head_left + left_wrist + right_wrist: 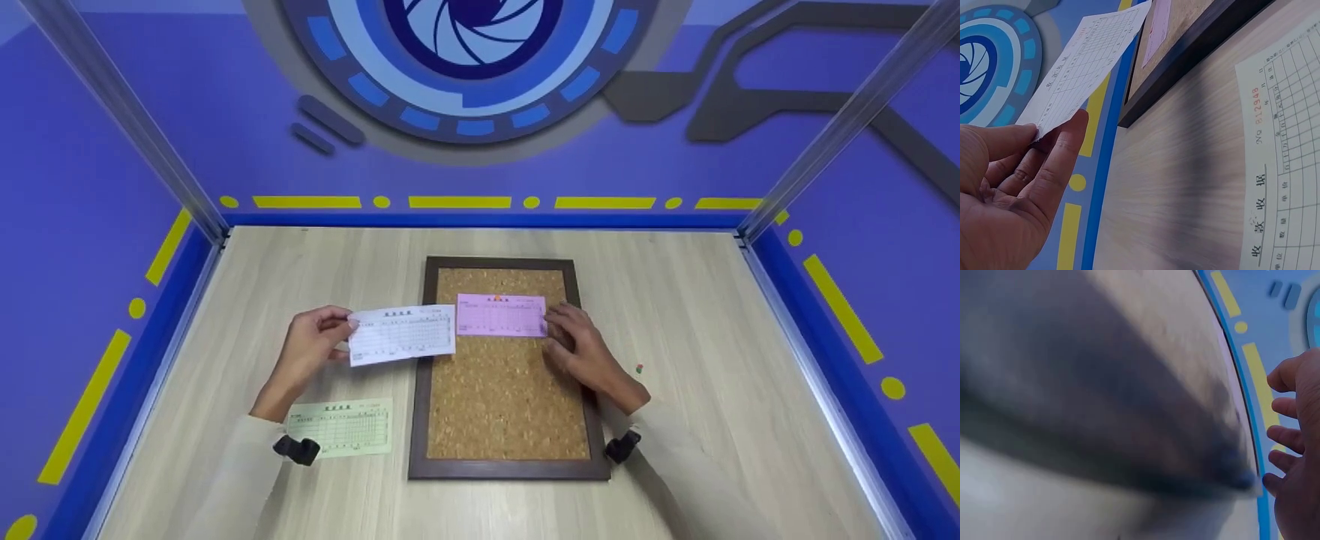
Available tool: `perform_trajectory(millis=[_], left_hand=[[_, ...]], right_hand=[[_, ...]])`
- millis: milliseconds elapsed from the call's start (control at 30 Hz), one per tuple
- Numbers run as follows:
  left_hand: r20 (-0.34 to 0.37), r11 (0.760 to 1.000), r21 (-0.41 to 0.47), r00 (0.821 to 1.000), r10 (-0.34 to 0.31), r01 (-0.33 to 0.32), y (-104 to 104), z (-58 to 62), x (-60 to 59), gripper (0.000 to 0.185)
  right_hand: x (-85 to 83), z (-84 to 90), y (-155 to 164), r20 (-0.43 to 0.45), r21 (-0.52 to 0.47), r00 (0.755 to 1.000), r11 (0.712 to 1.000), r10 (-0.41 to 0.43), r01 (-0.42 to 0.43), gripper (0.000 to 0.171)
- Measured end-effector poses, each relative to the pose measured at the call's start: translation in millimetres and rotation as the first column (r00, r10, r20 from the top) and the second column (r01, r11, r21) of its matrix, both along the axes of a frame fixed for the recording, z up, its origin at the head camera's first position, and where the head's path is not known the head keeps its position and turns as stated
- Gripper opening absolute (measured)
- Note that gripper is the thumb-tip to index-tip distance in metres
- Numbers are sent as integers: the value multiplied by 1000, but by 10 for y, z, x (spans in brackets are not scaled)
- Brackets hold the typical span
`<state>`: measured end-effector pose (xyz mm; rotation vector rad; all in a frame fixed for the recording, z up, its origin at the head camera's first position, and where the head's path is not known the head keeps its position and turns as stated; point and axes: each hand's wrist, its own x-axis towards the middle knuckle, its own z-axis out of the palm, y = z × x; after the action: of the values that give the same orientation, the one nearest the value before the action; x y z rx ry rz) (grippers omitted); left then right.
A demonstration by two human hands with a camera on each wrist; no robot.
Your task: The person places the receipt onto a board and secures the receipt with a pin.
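My left hand [319, 337] pinches a white receipt slip [405, 334] by its left end, between thumb and fingers. The slip is held up at a tilt, its right end overlapping the corkboard's left frame in the head view. A pink receipt slip [501, 319] lies on the upper part of the corkboard [510, 405], with an orange pushpin [497, 298] at its top edge. My right hand [589, 352] is at the pink slip's right end, over the board's right side. In the right wrist view its fingers [1286, 436] are loosely bent and hold nothing.
A green receipt slip [345, 427] lies on the table left of the corkboard, partly behind the left wrist. Tiny red and green pieces [639, 368] lie on the table [720, 337] right of the board. Blue panels [480, 180] wall in the back and sides.
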<state>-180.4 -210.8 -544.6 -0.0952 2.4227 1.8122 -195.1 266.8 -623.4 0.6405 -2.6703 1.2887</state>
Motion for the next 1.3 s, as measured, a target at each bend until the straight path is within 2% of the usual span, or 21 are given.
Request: perform_trajectory(millis=[200, 467, 733, 900, 1167, 1300], left_hand=[[16, 1000, 14, 1000, -10, 10, 35, -5, -7, 23], [4, 999, 33, 1000, -15, 15, 84, 17, 10, 23], [-15, 999, 32, 999, -37, 38, 127, 59, 33, 23], [-25, 998, 35, 998, -50, 51, 136, 89, 51, 23], [-30, 998, 28, 998, -62, 63, 134, 109, 77, 23], [-26, 997, 43, 998, -64, 66, 132, 107, 85, 21]], right_hand=[[51, 86, -190, 10, 21, 998, 998, 58, -59, 44], [99, 128, -390, -63, 1, 987, 989, 145, -146, 42], [151, 190, -597, -3, -40, 977, 976, 215, -215, 44], [184, 264, -750, -20, -16, 975, 975, 223, -223, 43], [219, 356, -936, 24, 12, 976, 976, 217, -217, 46], [225, 376, -1020, 57, -14, 974, 975, 221, -220, 44]])
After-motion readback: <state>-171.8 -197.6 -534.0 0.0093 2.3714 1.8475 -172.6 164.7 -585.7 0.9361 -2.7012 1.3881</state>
